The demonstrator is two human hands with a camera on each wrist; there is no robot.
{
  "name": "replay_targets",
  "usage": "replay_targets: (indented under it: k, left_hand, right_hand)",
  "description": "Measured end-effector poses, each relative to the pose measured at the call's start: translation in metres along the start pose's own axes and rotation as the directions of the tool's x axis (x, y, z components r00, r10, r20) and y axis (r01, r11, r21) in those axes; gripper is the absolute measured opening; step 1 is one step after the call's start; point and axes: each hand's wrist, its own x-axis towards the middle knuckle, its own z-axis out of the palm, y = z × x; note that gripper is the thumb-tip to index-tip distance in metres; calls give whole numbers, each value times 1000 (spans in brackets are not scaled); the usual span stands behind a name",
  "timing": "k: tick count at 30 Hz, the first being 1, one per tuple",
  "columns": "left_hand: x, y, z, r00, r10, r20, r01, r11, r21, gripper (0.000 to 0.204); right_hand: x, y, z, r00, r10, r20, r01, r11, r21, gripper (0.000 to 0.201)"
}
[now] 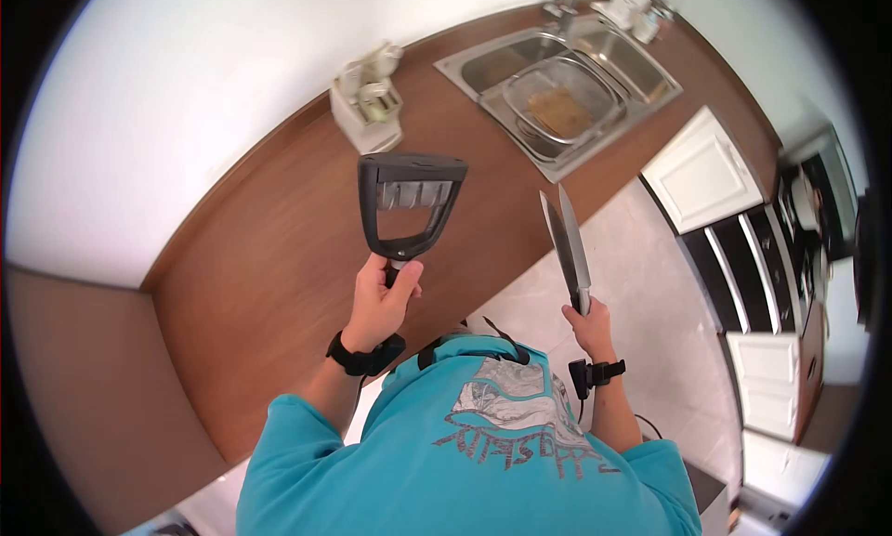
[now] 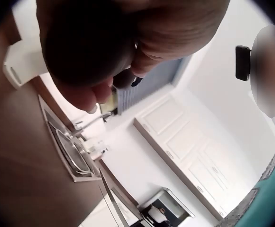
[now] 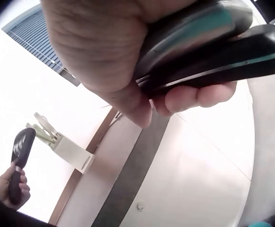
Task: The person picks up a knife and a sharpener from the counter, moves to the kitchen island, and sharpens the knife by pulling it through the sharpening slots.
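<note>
Above the brown counter, I have the left hand wrapped round the handle of a black-framed utensil, its looped head raised and its grey slats facing me. Out past the counter's front edge, over the pale floor as the head view shows it, the right hand clasps two knives together, blades pointing up and away from the shirt; the right wrist view shows both handles stacked in one palm, fingers curled beneath.

That doubled grip worries me most. If the fingers loosen, I judge one handle could roll against the other, letting the blades scissor or one knife slide free, and with no counter under it, it could land near the feet. Swinging the right hand inward too quickly could bring the edges towards the left forearm.

On the left, the utensil's wide head appears close to the pale knife block, though I cannot tell the true gap; a careless push forward might knock the block and upset the items standing in it
</note>
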Motion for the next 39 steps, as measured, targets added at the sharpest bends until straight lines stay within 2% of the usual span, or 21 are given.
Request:
replay_targets:
  k: [3,5,6,7,10,12,13,14,15,16,20,21,24,27,28,29,31,33,34,35,39]
  left_hand:
    - [-18,22,36,986,43,161,-38,999,-36,18]
    - [-30,34,62,967,97,237,-86,995,-53,17]
    - [-39,37,74,951,141,273,-125,989,-77,16]
    - [-33,12,74,937,157,313,-136,987,-86,16]
    - [-61,28,112,858,189,477,-204,979,-21,15]
    - [-81,28,137,823,152,548,-158,987,-37,17]
    - [-89,24,148,795,141,590,-150,988,-33,17]
    - [-89,-20,149,716,275,642,-328,944,-39,16]
    - [-88,-14,167,653,326,683,-422,906,-29,15]
    - [-89,-20,176,680,241,692,-284,957,-54,29]
    - [-72,-46,220,562,342,753,-245,938,-243,36]
    - [-113,-120,255,486,442,754,-366,886,-284,36]
    - [-101,-90,281,369,505,780,-386,847,-365,43]
    - [-97,-83,299,228,473,851,-404,841,-359,43]
    - [-118,-139,345,182,514,838,-456,799,-391,42]
    - [-113,-112,339,152,498,854,-409,818,-405,42]
    - [-122,-85,357,177,470,865,-379,843,-381,32]
    - [-128,-63,380,78,301,950,-314,912,-263,29]
    - [-137,-55,391,124,223,967,-243,952,-189,33]
    - [-145,-117,460,202,169,965,-255,960,-115,37]
    - [-152,-97,489,34,68,997,-85,994,-64,46]
  right_hand:
    - [-40,17,-17,996,28,-83,-21,996,85,26]
    - [-70,41,-24,993,99,-65,-90,988,127,26]
    - [-87,54,-26,989,116,-87,-105,987,124,26]
    - [-88,81,-4,983,129,-127,-111,984,138,26]
    - [-151,126,-21,966,218,-141,-190,964,184,26]
    - [-198,156,-23,903,410,-131,-359,885,298,25]
    - [-221,173,-22,884,443,-149,-378,865,329,25]
    - [-215,217,13,870,439,-225,-354,873,335,25]
    - [-235,226,1,840,488,-240,-406,856,320,25]
    - [-251,238,-1,811,520,-268,-416,835,360,24]
    - [-290,257,4,617,736,-278,-532,651,542,23]
    - [-272,361,37,654,675,-342,-403,694,597,23]
    - [-319,309,27,505,818,-273,-476,528,703,29]
    - [-344,297,47,431,870,-241,-459,441,772,28]
    - [-305,382,57,484,832,-270,-398,484,779,27]
    - [-323,340,62,429,864,-264,-408,446,797,27]
    - [-338,316,75,415,878,-237,-386,406,828,26]
    - [-350,292,76,359,912,-200,-387,341,857,28]
    - [-354,280,76,332,921,-204,-394,332,857,29]
    - [-298,379,68,391,894,-220,-362,370,856,31]
    - [-334,335,73,320,918,-235,-396,355,847,27]
